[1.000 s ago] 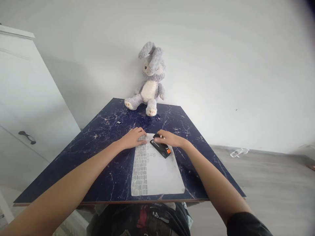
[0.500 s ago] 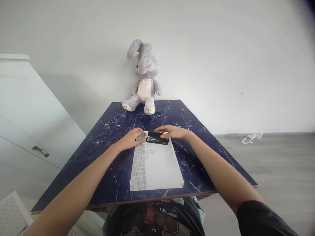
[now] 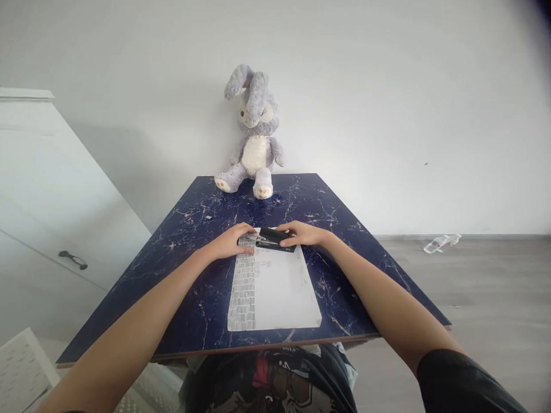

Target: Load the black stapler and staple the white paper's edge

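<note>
A black stapler (image 3: 275,234) lies sideways over the far edge of a white sheet of paper (image 3: 286,292). Its upper arm stands apart from its base, and a thin metallic part shows toward the left end. My right hand (image 3: 303,233) grips the stapler's right end, fingers behind and thumb in front. My left hand (image 3: 230,241) curls at the paper's far left corner, fingertips and thumb around something small, greyish and dark, which I cannot make out. Drawn brick-like blocks fill the paper's left strip, with small faint marks beside them.
A grey plush rabbit (image 3: 256,137) sits at the back of the dark blue marbled table (image 3: 189,310), against the wall. A small white scrap (image 3: 209,217) lies left of centre. A white cabinet (image 3: 51,189) stands left; a clear plastic item (image 3: 439,244) lies on the floor at right.
The stapler has tilted in my right hand, and its orange spot no longer shows. More of a metallic part shows between it and my left hand, whose thumb and fingertips have shifted slightly.
</note>
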Motion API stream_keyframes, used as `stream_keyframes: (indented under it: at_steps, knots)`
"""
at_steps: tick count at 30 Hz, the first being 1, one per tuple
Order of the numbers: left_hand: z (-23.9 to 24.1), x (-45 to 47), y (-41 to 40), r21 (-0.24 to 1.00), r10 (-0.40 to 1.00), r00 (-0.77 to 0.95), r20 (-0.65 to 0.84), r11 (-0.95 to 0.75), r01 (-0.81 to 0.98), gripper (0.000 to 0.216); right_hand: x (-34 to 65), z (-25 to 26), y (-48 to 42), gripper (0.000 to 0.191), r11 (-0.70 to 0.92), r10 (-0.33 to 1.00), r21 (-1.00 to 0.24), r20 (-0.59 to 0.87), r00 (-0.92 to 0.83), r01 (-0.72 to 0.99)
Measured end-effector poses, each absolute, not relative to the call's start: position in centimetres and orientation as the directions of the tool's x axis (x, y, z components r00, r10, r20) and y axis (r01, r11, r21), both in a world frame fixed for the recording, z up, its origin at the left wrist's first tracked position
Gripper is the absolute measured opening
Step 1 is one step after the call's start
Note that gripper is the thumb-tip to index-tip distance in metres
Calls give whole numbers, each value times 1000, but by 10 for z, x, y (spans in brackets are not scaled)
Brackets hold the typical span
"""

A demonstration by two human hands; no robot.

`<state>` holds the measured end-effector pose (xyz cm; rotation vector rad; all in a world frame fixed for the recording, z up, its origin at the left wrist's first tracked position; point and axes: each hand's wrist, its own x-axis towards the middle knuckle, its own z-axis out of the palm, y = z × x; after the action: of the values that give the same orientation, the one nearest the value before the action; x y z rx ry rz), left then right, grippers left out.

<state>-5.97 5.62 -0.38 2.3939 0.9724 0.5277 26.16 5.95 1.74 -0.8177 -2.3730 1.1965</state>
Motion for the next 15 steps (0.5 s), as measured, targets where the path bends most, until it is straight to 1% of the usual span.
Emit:
stream_keyframes:
  at_steps: [2, 4, 6, 8, 9, 11, 13, 15]
  knots:
    - [-5, -59, 57, 634, 753, 625, 206, -589, 501, 67, 246, 17, 52, 30, 596, 646, -692, 111, -756, 407]
    - [-6, -56, 58, 759, 821, 503, 271, -503, 413, 58, 231, 15, 45, 23, 662, 676, -584, 192, -712, 471]
    - [-6, -52, 59, 902, 905, 317, 284, -364, 232, 50, 220, 11, 39, 30, 716, 683, -462, 306, -663, 524]
    - [-7, -47, 59, 979, 964, 177, 198, -204, 11, 41, 213, 7, 35, 42, 783, 619, -270, 436, -654, 560]
    - [-7, -46, 58, 989, 978, 164, 132, -120, -82, 36, 211, 5, 33, 46, 809, 564, -162, 484, -669, 565]
    - [-7, -43, 56, 978, 973, 232, 2, 47, -203, 28, 208, 3, 32, 48, 833, 464, 17, 525, -714, 553]
    - [-7, -42, 55, 955, 947, 312, -77, 160, -249, 23, 207, 4, 31, 46, 838, 408, 106, 528, -745, 535]
    - [-8, -42, 54, 947, 937, 332, -107, 198, -253, 19, 204, 5, 29, 45, 844, 388, 130, 523, -759, 520]
